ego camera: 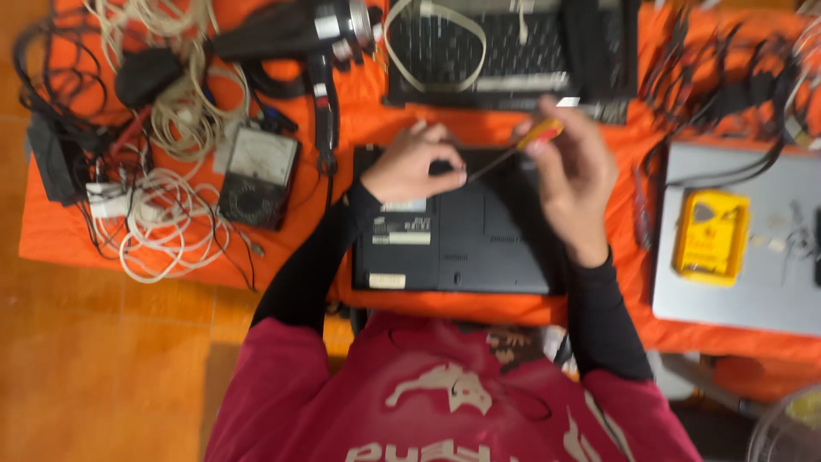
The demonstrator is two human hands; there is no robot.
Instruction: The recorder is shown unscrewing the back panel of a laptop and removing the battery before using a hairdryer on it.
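A black laptop [462,235] lies upside down on the orange cloth [60,231] in front of me, white labels on its underside. My right hand [573,184] holds a screwdriver with a red and yellow handle [540,133], its shaft slanting down left to the laptop's rear edge. My left hand [410,167] rests on that rear edge with its fingers curled at the screwdriver's tip. The frame is blurred, so the tip itself is unclear.
An analog multimeter [258,175] lies left of the laptop, beside tangled white cables [162,222]. A black heat gun [299,34] and an open keyboard unit [500,51] lie behind. To the right a grey laptop [753,282] carries a yellow device [711,235].
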